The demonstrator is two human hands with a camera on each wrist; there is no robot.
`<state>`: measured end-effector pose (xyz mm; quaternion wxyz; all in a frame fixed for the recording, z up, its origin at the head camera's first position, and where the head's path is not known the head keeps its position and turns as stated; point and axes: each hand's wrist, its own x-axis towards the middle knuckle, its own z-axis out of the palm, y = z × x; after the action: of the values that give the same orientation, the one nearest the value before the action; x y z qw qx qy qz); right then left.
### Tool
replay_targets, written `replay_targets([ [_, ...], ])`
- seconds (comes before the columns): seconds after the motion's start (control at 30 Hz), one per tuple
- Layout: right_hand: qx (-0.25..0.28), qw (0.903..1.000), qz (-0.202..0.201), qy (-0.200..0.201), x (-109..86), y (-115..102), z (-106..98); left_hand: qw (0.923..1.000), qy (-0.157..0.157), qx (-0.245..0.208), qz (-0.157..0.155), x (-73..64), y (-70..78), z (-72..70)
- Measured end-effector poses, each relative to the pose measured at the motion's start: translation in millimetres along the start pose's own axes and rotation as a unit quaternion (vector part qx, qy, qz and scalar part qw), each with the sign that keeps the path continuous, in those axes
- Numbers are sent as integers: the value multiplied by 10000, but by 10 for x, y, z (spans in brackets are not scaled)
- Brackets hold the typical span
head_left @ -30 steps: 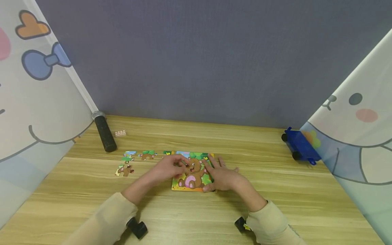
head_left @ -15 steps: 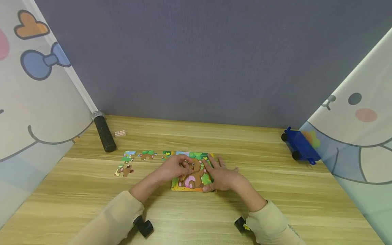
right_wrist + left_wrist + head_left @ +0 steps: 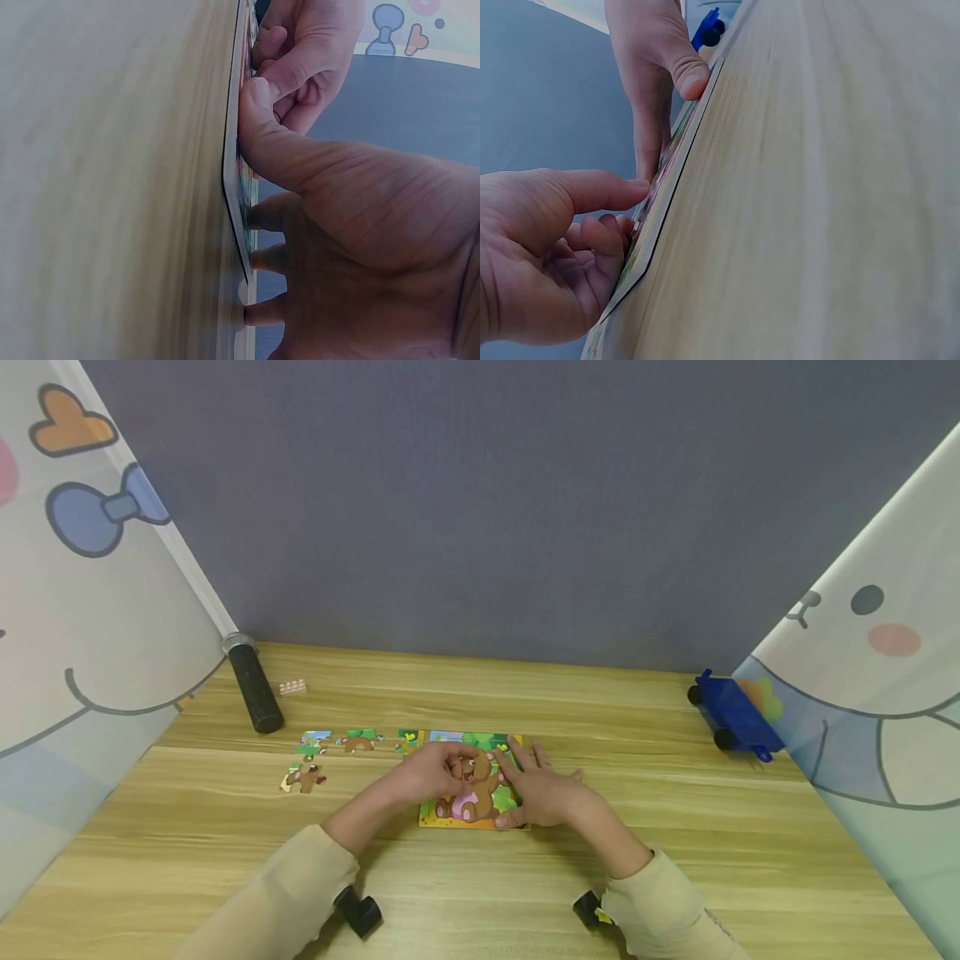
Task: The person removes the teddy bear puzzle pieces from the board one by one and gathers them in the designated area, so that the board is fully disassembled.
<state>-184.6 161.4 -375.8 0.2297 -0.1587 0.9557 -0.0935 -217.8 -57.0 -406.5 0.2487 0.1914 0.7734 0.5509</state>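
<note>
A bear jigsaw puzzle [image 3: 474, 806] in a flat board lies on the wooden table in the head view. Over its left half is my left hand [image 3: 433, 770], fingers bent. In the left wrist view the thumb [image 3: 615, 191] reaches the board's surface, and the other fingers curl close beside it. Whether a piece sits between them is hidden. My right hand [image 3: 546, 793] lies spread across the board's right edge, thumb on the near corner and fingers towards the far edge. Several loose puzzle pieces [image 3: 306, 777] lie left of the board.
A microphone [image 3: 255, 689] with a black handle lies at the back left, beside a pale pink toy brick [image 3: 292, 687]. A blue wheeled toy [image 3: 738, 716] stands at the right. A grey panel [image 3: 480, 510] rises behind the table, with printed fabric at both sides.
My left hand has moved slightly right and down across the bear, its fingers now lower towards the board. My right hand has stayed spread in place.
</note>
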Motion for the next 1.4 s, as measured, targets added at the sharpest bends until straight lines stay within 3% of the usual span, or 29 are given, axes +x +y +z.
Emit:
replay_targets([
  [0.2,-3,10000,5,9,-7,3,2,9998,153,92,-2,5,-10,11],
  [0.5,-5,10000,9,-39,-4,12,9,9995,141,-260,-62,5,-13,18],
  [0.77,-89,9999,16,-67,1,7,6,9992,404,-57,30,1,3,7],
  [1.17,-144,9999,8,-62,7,18,12,9982,418,-403,132,1,-30,-25],
  [1.4,-119,9999,42,-93,23,12,23,9962,603,-607,129,-17,-43,-37],
])
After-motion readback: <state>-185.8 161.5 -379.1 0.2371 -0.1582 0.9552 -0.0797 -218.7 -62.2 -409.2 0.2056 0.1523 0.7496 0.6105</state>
